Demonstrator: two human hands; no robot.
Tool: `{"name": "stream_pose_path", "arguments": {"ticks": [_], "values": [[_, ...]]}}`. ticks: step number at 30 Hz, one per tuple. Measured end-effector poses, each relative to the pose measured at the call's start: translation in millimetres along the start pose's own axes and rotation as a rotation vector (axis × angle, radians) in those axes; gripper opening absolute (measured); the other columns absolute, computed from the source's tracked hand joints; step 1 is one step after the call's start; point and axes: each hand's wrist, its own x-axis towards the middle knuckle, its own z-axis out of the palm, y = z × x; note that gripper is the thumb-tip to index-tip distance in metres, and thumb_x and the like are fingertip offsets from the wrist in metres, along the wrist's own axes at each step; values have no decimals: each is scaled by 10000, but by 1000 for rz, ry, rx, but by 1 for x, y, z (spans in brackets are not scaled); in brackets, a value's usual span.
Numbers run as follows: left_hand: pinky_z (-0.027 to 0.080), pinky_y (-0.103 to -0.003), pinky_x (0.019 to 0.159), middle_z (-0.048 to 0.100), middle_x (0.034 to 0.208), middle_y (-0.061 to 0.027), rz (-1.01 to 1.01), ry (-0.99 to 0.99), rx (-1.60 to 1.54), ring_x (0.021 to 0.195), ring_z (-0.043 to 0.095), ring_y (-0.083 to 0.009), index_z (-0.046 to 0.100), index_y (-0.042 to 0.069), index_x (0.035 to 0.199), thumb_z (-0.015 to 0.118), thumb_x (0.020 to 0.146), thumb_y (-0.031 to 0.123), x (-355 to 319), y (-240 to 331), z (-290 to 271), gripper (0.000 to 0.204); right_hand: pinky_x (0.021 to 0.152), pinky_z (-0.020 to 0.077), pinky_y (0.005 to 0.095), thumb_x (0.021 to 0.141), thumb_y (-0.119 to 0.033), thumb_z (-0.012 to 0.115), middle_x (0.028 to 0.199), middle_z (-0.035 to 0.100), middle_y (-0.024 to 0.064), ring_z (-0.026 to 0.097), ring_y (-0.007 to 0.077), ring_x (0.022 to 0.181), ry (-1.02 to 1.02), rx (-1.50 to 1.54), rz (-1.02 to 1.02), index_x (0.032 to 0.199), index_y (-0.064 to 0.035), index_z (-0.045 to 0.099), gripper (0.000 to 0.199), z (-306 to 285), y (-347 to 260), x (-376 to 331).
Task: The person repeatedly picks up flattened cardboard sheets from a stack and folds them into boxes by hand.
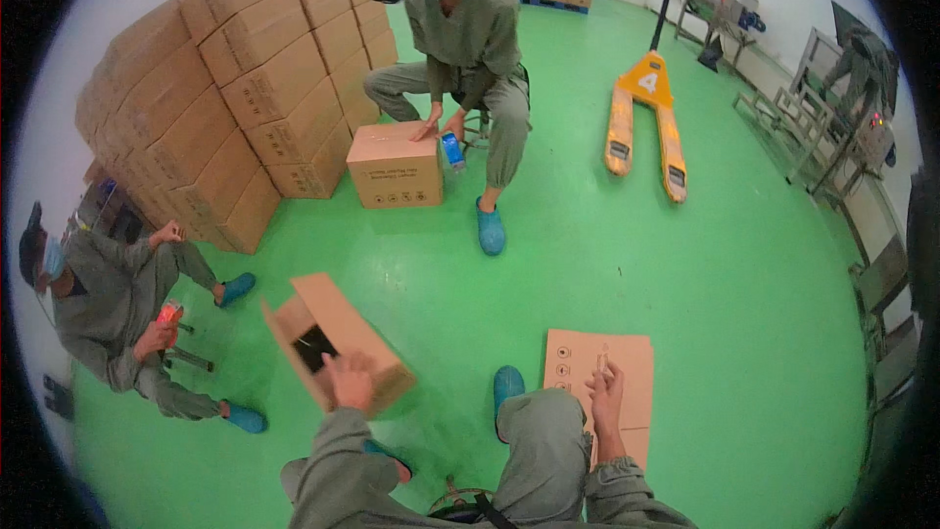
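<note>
Left hand: I see my left hand (pixel 351 379) resting on the top edge of an open brown corrugated cardboard box (pixel 338 343), tilted on the floor at about ten o'clock from my knees; fingers curled over the edge, holding it steady.
Right hand: my right hand (pixel 605 394) lies on a flattened brown cardboard sheet (pixel 602 387) at about two o'clock, fingers nearly straight with a small thin thing between the tips; what it is I cannot tell.
Progress: as I judge it, the tilted box is erected but its flaps stand open and a dark item shows inside; the flat sheet is not yet folded, so most of that piece is left.
Materials: matte, stiff corrugated board with sharp creases; small dark printed symbols on the sheet.
Floor: glossy green painted floor (pixel 607 264), smooth and reflective.
Others: a seated person at twelve o'clock presses a closed brown carton (pixel 395 168); another sits at nine o'clock.
Background: a tall stack of sealed brown cartons (pixel 225 88) at eleven o'clock; a yellow steel pallet jack (pixel 646 118) at one o'clock.
</note>
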Motion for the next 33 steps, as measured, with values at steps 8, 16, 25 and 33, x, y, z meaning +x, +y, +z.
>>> {"name": "stream_pose_path", "arguments": {"ticks": [8, 16, 25, 33], "values": [[178, -570, 1188, 407, 1524, -179, -251, -291, 849, 1457, 274, -367, 677, 65, 1221, 673, 843, 367, -53, -12, -97, 484, 744, 422, 392, 946, -242, 568, 1008, 516, 117, 495, 215, 816, 150, -275, 861, 1242, -38, 431, 385, -142, 260, -93], [472, -468, 1009, 670, 1203, -233, -1132, -319, 484, 1133, 621, -406, 695, 5, 1188, 616, 868, 452, -141, -25, -190, 555, 554, 310, 472, 985, -472, 518, 691, 415, 41, 318, 170, 548, 422, 159, 1269, 1044, -114, 543, 364, -120, 305, -128], [546, -480, 879, 711, 1102, -216, -833, -230, 489, 1000, 683, -371, 721, 20, 1145, 630, 881, 344, -137, -22, -176, 428, 517, 389, 387, 1007, -517, 476, 732, 499, 52, 419, 182, 559, 507, 373, 1190, 1303, -61, 530, 546, -99, 326, -86], [554, -417, 841, 710, 1069, -232, -1050, -17, 11, 953, 681, -326, 644, -104, 1193, 629, 922, 252, -145, -30, -179, 447, 605, 420, 396, 998, -470, 514, 841, 547, 57, 472, 193, 679, 539, 451, 1168, 1302, -59, 539, 511, -79, 336, -105]]}}
